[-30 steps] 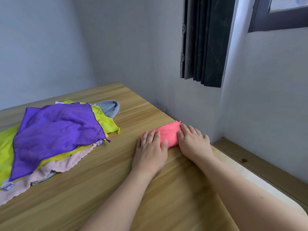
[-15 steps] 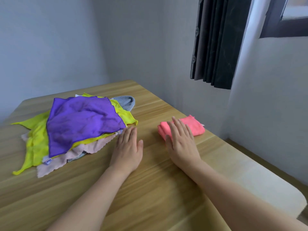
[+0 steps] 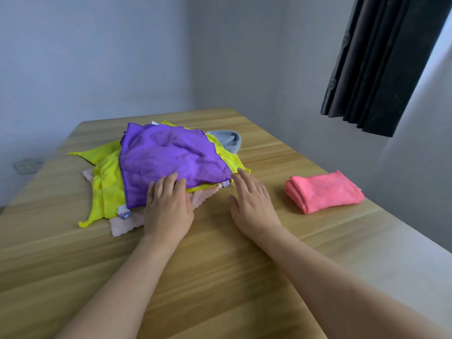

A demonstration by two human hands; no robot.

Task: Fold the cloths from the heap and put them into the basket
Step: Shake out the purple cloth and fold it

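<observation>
Both hands at the near edge of the heap (image 3: 156,167) on the table (image 3: 220,277). Left hand (image 3: 168,211) lies flat, fingers straight, on the near edge of the purple cloth (image 3: 168,157), which tops the heap. Right hand (image 3: 252,204) also flat and spread, fingertips at the purple cloth's right corner, holding nothing. Neither hand has a pinch yet. Below the purple: yellow cloth (image 3: 107,189), pale pink cloth (image 3: 127,223), grey cloth (image 3: 228,140) at the far side. Folded pink cloth (image 3: 322,192) sits alone to the right, well apart from the heap. No basket in view.

Risks, as judged:
- The layers overlap closely at the near edge. A grab there could catch the yellow or pale pink cloth along with the purple and drag the heap apart.
- Lifting by one corner only would let the purple cloth hang skewed, making a poor fold.
- The folded pink cloth lies near the right table edge; a sweeping forearm could knock it off or undo it.
- It is not yet in the basket and could be forgotten.

Change from the earlier frames: both hands have left the pink cloth, which they were pressing, and moved left to the heap. The head has turned left too.
</observation>
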